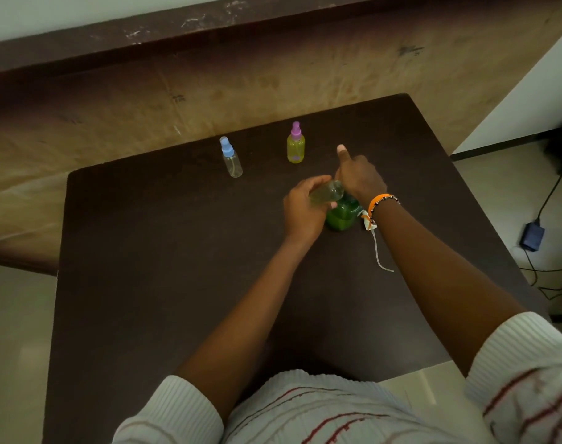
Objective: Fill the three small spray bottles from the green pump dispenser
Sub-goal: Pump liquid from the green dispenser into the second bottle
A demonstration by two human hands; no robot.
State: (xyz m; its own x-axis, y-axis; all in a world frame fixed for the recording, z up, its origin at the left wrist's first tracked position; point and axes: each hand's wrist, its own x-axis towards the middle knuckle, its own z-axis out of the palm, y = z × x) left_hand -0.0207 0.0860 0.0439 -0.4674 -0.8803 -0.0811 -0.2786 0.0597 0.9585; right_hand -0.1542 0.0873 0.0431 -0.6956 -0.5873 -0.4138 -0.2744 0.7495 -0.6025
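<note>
The green pump dispenser [342, 214] stands on the dark table [177, 267], mostly hidden under my hands. My left hand [302, 208] grips a small clear spray bottle [327, 192], tilted on its side with yellowish liquid in it and its mouth by the pump. My right hand [358, 177] rests on top of the dispenser, its thumb sticking up; the pump head is hidden beneath it. Farther back stand a clear bottle with a blue cap [231, 158] and a yellow-filled bottle with a purple cap [296, 144], both upright.
Beyond the table's far edge lies a brown floor strip and a dark ledge. To the right on the floor sit a black adapter [532, 237] and its cable. A loose cord [380, 251] hangs from my right wrist bands onto the table.
</note>
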